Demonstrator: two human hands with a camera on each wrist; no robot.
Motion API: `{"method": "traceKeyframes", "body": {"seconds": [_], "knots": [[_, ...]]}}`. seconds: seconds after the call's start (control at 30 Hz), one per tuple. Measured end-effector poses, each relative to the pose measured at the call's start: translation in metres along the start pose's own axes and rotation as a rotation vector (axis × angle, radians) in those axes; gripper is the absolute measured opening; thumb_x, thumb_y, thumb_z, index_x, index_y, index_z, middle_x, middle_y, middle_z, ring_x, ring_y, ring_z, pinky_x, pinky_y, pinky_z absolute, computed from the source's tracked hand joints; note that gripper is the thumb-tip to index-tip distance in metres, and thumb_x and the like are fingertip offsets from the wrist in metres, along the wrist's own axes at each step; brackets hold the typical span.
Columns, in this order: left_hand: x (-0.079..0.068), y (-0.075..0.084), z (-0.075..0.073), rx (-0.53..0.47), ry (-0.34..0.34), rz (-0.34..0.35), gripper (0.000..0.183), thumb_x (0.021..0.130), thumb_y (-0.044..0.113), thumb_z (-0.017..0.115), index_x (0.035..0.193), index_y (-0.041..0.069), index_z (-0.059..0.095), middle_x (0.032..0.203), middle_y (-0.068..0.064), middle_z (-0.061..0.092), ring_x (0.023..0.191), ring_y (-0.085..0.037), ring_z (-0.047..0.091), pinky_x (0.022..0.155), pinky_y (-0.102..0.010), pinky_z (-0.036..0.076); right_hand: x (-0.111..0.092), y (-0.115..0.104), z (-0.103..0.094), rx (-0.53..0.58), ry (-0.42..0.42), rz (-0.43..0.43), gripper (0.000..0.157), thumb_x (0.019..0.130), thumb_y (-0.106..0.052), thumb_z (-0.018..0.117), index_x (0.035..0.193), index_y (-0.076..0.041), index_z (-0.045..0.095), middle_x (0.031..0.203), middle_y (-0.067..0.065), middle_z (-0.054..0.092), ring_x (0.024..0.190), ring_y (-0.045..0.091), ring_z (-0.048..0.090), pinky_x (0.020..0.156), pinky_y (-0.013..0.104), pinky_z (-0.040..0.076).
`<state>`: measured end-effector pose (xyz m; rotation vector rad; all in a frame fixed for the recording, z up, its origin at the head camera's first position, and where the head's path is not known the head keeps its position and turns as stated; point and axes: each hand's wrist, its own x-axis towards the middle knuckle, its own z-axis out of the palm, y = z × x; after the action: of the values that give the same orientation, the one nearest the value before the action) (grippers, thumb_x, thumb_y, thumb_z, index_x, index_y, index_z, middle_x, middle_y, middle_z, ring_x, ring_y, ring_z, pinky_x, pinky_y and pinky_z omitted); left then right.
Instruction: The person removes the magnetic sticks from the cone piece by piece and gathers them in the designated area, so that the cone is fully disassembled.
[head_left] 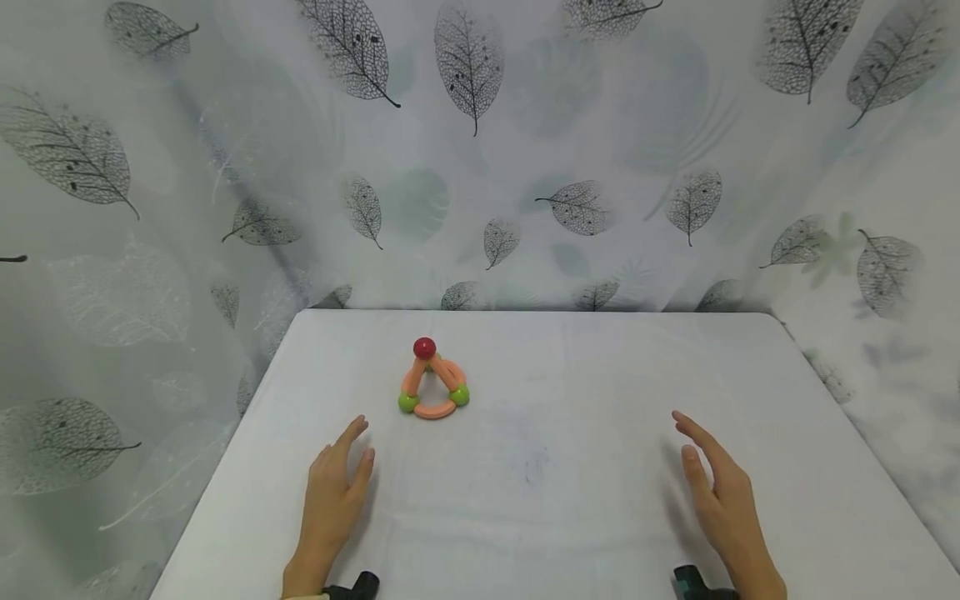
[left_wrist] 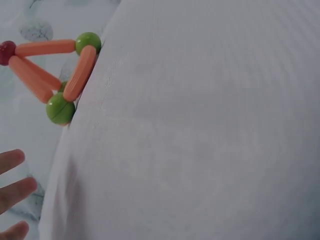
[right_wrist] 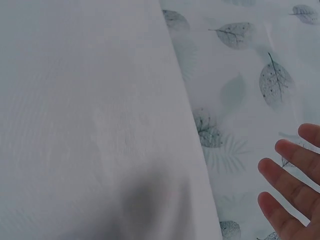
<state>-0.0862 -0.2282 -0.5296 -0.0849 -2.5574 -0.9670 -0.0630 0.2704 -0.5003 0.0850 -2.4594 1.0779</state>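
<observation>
A pyramid-shaped frame toy (head_left: 435, 411) stands on the white table, left of the middle. Orange rods join its green balls (left_wrist: 60, 108) at the base to one red ball (head_left: 424, 348) at the top. My left hand (head_left: 330, 497) is held nearer to me than the toy and a little to its left, fingers extended and holding nothing. Far to the right, my right hand (head_left: 723, 500) has its fingers extended and holds nothing. In the right wrist view, several fingers (right_wrist: 287, 187) show spread apart.
A white cloth covers the table (head_left: 570, 400). Behind it and along both sides hangs a pale curtain (head_left: 525, 167) printed with dark leaves. Black wrist devices (head_left: 352, 587) show at the bottom edge of the head view.
</observation>
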Motion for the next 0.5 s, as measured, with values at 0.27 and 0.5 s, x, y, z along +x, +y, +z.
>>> {"method": "traceKeyframes", "body": {"seconds": [0.27,0.5], "knots": [[0.005,0.007,0.012,-0.097,-0.034,-0.067,0.056,0.104,0.014,0.063,0.155,0.006,0.044,0.148,-0.015,0.060,0.141,-0.037,0.054,0.114,-0.060,0.041,0.004,-0.007,0.018,0.085,-0.031,-0.011,0.045,0.108,-0.011,0.052,0.151,-0.022,0.056,0.142,0.013,0.066,0.130,-0.018,0.045,0.106,-0.001,0.027],[0.010,0.014,0.021,-0.182,-0.069,-0.173,0.054,0.106,0.014,0.059,0.157,0.010,0.042,0.154,-0.012,0.055,0.146,-0.033,0.047,0.120,-0.059,0.034,0.005,-0.010,0.032,0.136,-0.087,0.005,0.045,0.108,-0.011,0.053,0.152,-0.022,0.054,0.147,0.007,0.063,0.130,-0.011,0.049,0.106,0.001,0.029]]}}
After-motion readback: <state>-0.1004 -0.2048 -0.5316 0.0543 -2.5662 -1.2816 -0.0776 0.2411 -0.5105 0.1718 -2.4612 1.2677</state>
